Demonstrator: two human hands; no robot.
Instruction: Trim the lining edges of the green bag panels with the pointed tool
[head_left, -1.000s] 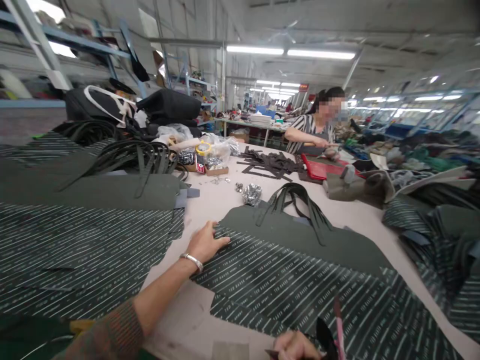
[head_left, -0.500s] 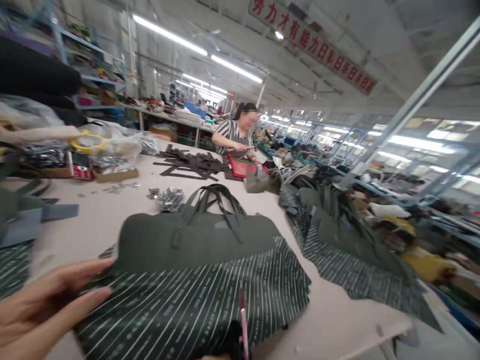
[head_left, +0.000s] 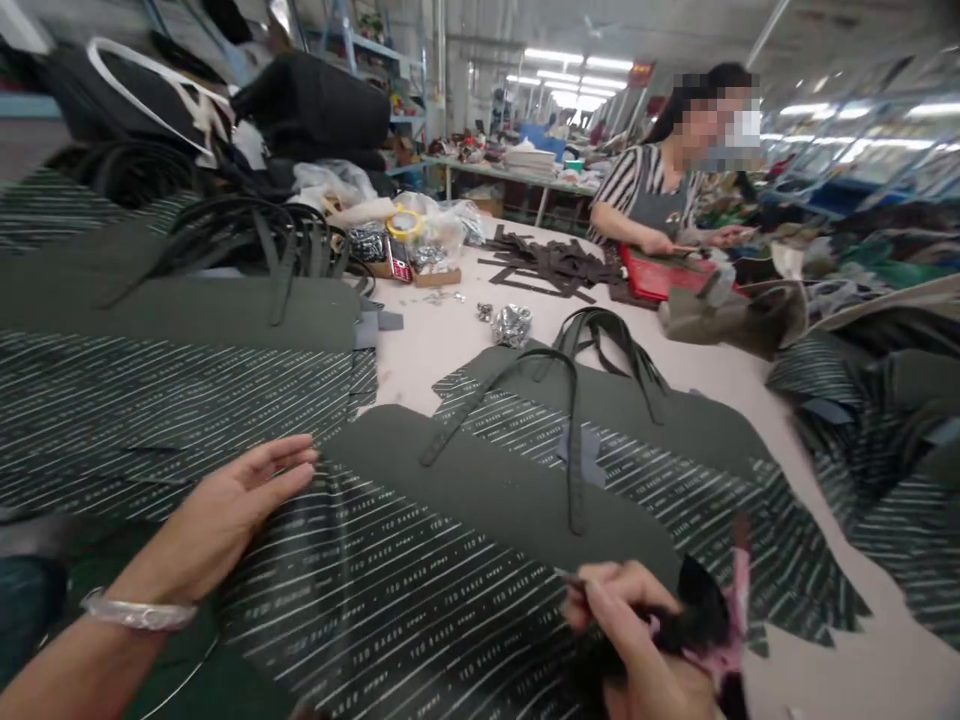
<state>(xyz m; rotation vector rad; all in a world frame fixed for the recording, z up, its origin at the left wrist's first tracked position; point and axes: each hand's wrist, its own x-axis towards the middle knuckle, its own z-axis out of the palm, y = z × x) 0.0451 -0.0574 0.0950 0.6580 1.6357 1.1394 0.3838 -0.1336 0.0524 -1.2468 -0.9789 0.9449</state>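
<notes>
Striped olive bag panel (head_left: 450, 570) lies over table (head_left: 416, 345), between hands; strap handle (head_left: 574, 440) already attached, side edges seem not yet joined. Left hand (head_left: 229, 505) at panel's left edge, cannot tell if gripping. Right hand (head_left: 637, 625) closed around small pointed tool (head_left: 568, 577).

The bag panel (head_left: 457, 560) lies slantwise, its far edge overlapping a matching panel (head_left: 517, 410) behind. Its upper band is plain grey-green with a rounded corner; the lower fabric is darker, with white diagonal stripes and small lettering, gently creased at left. A strap handle (head_left: 574, 470) arches from the band. A pink-and-black tool (head_left: 741, 585) shows blurred at right.
</notes>
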